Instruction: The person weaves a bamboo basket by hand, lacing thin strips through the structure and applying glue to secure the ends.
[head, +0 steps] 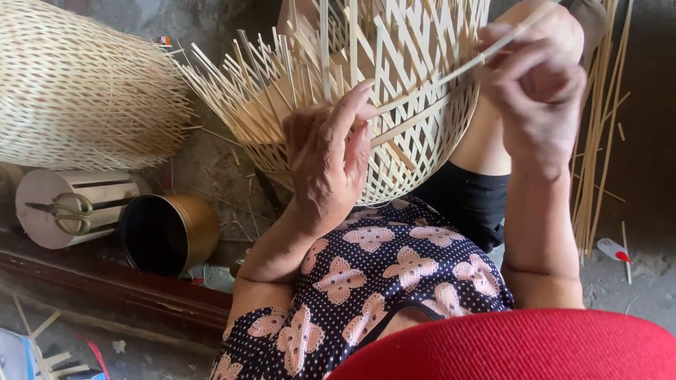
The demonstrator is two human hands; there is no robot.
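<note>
Left hand: the left hand (pixel 327 165) is laid flat against the outer wall of the half-woven basket (pixel 394 105), fingers (pixel 355 116) stretched upward and a little spread, pressed on the weave; nothing is pinched.
Right hand: the right hand (pixel 535 84) is raised at the basket's right edge, its fingers curled and pressed together on a thin bamboo strip (pixel 486 53).
Bamboo strip: it is held slanted, from above the right hand down to the left into the open lattice of the basket.
Half-woven basket: it is held tilted over the lap, between the two hands, high in the middle of the view; loose strip ends are fanned out at its left side.
Finished basket: a closely woven, rounded basket (pixel 77 84) is seen lying at the upper left, well apart from the hands.
Round wooden stool: a pale round stool (pixel 53 193) is seen on its side below the finished basket, with a pair of scissors (pixel 67 211) resting on its round face.
Tin can: a dark-mouthed, gold-coloured can (pixel 169 232) is lying just beside the stool.
Loose strips: a bundle of long bamboo strips (pixel 598 141) is propped upright at the right edge.
Clothing: a dark dotted dress with pink flowers (pixel 380 281) is worn; a red cap brim (pixel 521 348) fills the bottom right.
</note>
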